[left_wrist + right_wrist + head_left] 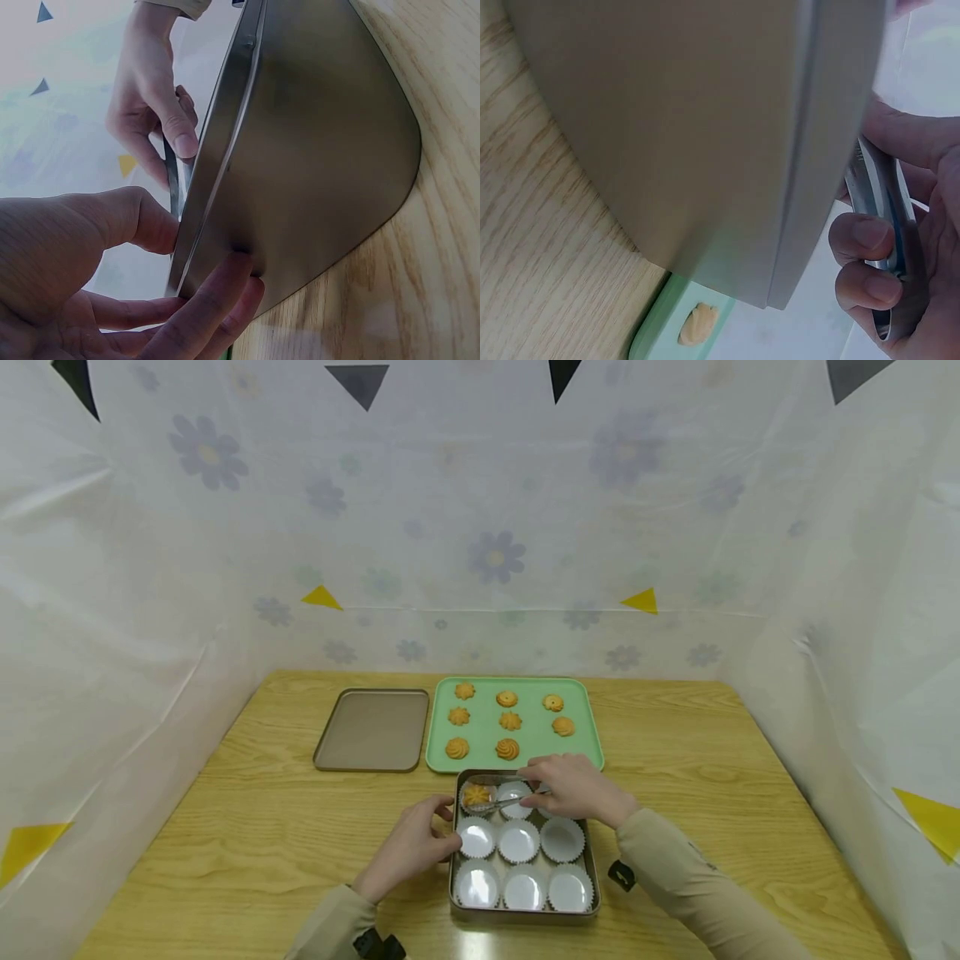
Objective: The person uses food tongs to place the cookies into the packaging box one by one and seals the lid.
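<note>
A rectangular metal baking tin (525, 917) holds rows of white paper cups (518, 841). My left hand (415, 843) grips the tin's left wall, thumb at the rim and fingertips (229, 274) against the outer side. Over the tin's far part, my right hand (573, 787) holds metal tongs (889, 217), fingers curled round the arms. The tongs point left, their tips at a star-shaped cookie (476, 795) in the far-left cup. I cannot tell whether the tips still squeeze it. My right hand partly hides the far-right cup.
Behind the tin lies a green tray (536, 760) bearing several piped cookies (507, 749). A bare brown tray (371, 731) sits to its left. The wooden table (247, 827) meets white flower-patterned curtains (420, 527) at the back and sides.
</note>
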The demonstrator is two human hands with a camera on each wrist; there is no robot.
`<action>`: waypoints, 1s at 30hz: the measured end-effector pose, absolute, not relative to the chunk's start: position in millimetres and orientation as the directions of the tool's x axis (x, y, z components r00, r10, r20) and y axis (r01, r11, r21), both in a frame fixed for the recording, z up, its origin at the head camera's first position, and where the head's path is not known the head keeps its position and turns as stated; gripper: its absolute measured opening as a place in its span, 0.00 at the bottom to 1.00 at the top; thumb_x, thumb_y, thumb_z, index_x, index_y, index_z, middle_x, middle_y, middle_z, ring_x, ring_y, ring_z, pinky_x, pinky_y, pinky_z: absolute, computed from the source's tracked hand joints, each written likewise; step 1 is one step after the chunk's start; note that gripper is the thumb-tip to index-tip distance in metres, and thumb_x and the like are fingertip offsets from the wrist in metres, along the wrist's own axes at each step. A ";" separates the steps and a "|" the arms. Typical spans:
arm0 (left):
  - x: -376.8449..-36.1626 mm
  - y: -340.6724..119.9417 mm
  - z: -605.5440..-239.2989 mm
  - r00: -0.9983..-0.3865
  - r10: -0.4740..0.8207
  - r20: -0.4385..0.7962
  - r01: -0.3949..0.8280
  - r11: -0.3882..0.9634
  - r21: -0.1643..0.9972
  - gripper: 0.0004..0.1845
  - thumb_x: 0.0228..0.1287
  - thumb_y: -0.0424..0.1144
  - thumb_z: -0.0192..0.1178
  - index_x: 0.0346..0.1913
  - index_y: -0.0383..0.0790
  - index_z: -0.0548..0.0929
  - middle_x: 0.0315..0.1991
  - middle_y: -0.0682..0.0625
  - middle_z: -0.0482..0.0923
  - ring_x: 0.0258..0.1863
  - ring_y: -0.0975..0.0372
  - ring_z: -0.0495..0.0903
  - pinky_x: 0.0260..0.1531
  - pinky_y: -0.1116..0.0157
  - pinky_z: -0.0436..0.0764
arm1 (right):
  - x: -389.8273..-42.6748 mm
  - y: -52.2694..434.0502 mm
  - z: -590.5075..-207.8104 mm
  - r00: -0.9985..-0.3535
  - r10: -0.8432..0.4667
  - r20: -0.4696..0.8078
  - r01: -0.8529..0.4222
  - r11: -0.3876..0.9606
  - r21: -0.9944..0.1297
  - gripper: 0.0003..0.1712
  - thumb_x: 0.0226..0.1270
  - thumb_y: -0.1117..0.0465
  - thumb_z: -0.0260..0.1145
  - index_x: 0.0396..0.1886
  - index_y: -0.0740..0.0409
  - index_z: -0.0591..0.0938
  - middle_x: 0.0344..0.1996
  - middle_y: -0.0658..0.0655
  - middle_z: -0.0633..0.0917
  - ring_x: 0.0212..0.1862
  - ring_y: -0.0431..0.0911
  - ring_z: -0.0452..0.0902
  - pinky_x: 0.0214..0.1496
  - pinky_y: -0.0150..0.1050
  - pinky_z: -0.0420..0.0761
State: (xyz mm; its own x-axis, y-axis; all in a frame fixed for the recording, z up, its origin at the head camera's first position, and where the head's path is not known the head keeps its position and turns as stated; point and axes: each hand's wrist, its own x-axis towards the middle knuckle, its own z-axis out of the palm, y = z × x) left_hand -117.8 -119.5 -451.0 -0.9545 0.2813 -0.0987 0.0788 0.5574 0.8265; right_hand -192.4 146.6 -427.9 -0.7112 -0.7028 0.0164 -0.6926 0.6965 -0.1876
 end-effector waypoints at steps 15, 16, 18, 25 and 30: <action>-117.6 -119.6 -449.6 -0.954 0.283 -0.098 0.082 0.561 0.824 0.34 0.51 0.31 0.65 0.64 0.23 0.72 0.46 0.37 0.81 0.36 0.55 0.85 0.32 0.67 0.86 | -189.9 151.5 -417.7 -0.734 -0.679 -0.003 -0.655 0.708 -0.263 0.24 0.65 0.49 0.70 0.58 0.55 0.84 0.44 0.53 0.88 0.42 0.48 0.86 0.37 0.42 0.84; -117.6 -119.7 -449.5 -0.954 0.284 -0.097 0.083 0.560 0.824 0.34 0.51 0.31 0.65 0.64 0.23 0.72 0.46 0.37 0.81 0.36 0.55 0.85 0.32 0.67 0.86 | -190.2 153.8 -417.6 -0.728 -0.686 0.008 -0.660 0.697 -0.279 0.24 0.66 0.49 0.70 0.57 0.55 0.84 0.42 0.52 0.88 0.41 0.48 0.86 0.38 0.41 0.84; -117.5 -119.7 -449.5 -0.954 0.284 -0.096 0.083 0.559 0.825 0.34 0.51 0.31 0.65 0.64 0.23 0.72 0.46 0.37 0.81 0.37 0.55 0.85 0.32 0.67 0.86 | -191.5 159.3 -418.6 -0.715 -0.698 0.032 -0.670 0.671 -0.317 0.22 0.66 0.49 0.69 0.55 0.55 0.85 0.38 0.50 0.87 0.39 0.47 0.84 0.38 0.39 0.82; -117.4 -119.7 -449.5 -0.955 0.282 -0.089 0.091 0.568 0.818 0.34 0.51 0.31 0.65 0.64 0.23 0.72 0.47 0.36 0.81 0.37 0.54 0.85 0.33 0.66 0.86 | -198.9 184.5 -431.5 -0.748 -0.661 0.064 -0.546 0.558 -0.626 0.26 0.69 0.51 0.68 0.59 0.64 0.82 0.45 0.56 0.89 0.42 0.44 0.82 0.45 0.40 0.84; -117.1 -119.3 -449.9 -0.956 0.279 -0.094 0.086 0.571 0.817 0.35 0.51 0.32 0.66 0.64 0.24 0.72 0.47 0.37 0.82 0.37 0.55 0.85 0.33 0.66 0.86 | -201.7 202.1 -440.7 -0.834 -0.550 0.040 -0.370 0.504 -0.780 0.29 0.71 0.54 0.66 0.63 0.70 0.78 0.48 0.64 0.86 0.44 0.39 0.82 0.40 0.32 0.84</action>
